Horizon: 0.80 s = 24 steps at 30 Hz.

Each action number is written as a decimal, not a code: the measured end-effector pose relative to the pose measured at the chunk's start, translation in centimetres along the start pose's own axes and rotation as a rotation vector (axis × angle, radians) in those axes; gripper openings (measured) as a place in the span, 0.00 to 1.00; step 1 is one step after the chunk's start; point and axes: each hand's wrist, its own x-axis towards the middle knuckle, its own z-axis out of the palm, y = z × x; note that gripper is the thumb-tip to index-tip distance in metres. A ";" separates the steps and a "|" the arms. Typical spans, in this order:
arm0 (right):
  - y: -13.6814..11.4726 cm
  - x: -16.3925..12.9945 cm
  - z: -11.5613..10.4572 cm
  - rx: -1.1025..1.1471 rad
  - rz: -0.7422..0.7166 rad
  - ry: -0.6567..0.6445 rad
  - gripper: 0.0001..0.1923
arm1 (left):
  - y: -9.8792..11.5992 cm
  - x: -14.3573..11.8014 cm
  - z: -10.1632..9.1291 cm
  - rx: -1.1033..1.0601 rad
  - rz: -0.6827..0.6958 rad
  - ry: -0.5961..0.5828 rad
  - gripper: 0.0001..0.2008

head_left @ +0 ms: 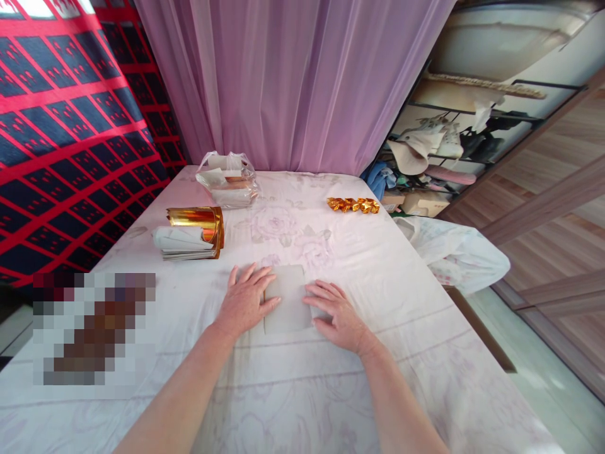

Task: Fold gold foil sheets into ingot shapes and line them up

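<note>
Single head-worn view, looking forward and down along the table (378, 265) from its near end. Near the table's near edge, close range. Faces the purple curtain (293, 82) behind the table's far end. Slightly tilted.

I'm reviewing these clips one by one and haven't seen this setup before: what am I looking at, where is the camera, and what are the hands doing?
There is no machine here. A camera worn on a person's head looks down at their two bare arms over a cloth-covered table. The left hand and right hand lie flat on the edges of a pale sheet of paper; neither grips it. Farther off lie a stack of paper with curled gold foil, a plastic bag and folded gold pieces.
</note>
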 end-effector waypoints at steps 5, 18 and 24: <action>0.3 0.2 0.0 -0.008 -0.004 0.021 0.20 | 0.1 0.0 0.0 -0.004 0.004 0.004 0.22; -2.0 -0.1 0.9 -0.129 0.030 -0.026 0.27 | 0.3 0.1 -0.4 -0.018 -0.013 -0.024 0.22; -2.9 0.4 0.9 -0.157 -0.090 0.016 0.17 | 0.3 0.1 -0.2 -0.017 -0.010 -0.017 0.23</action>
